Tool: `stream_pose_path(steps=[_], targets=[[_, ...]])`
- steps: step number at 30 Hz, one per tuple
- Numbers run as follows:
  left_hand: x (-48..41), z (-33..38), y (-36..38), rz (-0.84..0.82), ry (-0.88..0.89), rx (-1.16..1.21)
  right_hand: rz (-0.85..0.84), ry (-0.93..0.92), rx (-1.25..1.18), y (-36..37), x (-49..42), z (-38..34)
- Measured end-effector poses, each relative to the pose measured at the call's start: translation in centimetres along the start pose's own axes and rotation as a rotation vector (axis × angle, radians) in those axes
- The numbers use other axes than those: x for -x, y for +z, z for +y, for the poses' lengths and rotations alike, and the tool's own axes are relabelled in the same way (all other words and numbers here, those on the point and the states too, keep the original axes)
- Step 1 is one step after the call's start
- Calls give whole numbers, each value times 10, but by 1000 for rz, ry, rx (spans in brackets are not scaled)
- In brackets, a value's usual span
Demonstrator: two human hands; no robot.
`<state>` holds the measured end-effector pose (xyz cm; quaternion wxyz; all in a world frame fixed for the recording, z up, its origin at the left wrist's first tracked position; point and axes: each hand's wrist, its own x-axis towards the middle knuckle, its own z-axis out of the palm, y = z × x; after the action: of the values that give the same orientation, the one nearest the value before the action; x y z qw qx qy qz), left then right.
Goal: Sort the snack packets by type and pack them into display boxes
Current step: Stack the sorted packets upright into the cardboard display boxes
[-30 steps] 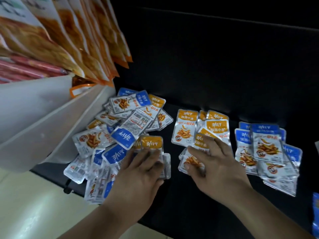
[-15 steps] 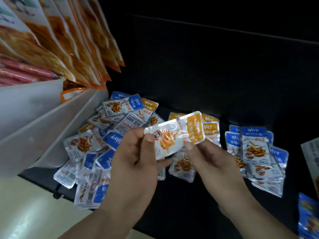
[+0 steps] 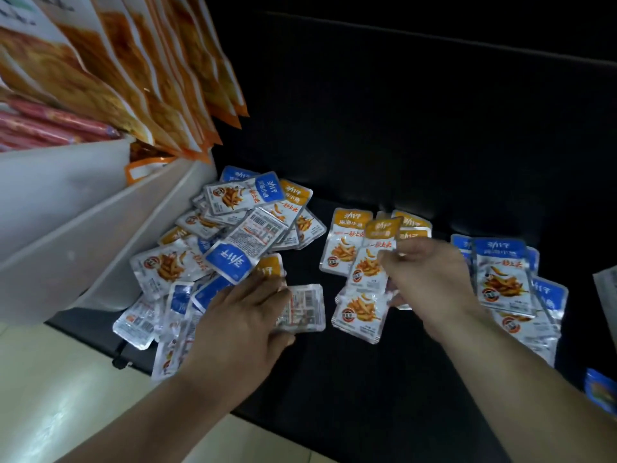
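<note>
Small silver snack packets lie on a black surface. A mixed heap of blue-topped and orange-topped packets lies at the left. A group of orange-topped packets is in the middle, and a stack of blue-topped packets is at the right. My right hand pinches an orange-topped packet over the orange group. My left hand rests on the near edge of the mixed heap, fingers over a face-down packet; whether it grips it is hidden.
White display trays slant at the left, with large orange snack bags and red packs above them. A pale floor shows at the lower left. Other packets poke in at the right edge.
Both hands held one orange-topped packet up in the air. Now my right hand alone has carried it down over the orange group, and my left hand has dropped back onto the mixed heap.
</note>
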<state>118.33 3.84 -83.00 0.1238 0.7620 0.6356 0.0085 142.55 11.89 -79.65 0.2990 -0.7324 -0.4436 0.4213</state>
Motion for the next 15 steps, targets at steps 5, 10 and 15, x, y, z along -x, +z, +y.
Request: stream_pose_path(steps=[5, 10, 15], targets=[[1, 1, -2, 186, 86, 70, 226, -363, 533, -12, 9, 7], [-2, 29, -43, 425, -75, 509, -181, -202, -23, -13, 52, -2], [-2, 68, -54, 100, -365, 1402, -498, 23, -273, -1, 74, 1]])
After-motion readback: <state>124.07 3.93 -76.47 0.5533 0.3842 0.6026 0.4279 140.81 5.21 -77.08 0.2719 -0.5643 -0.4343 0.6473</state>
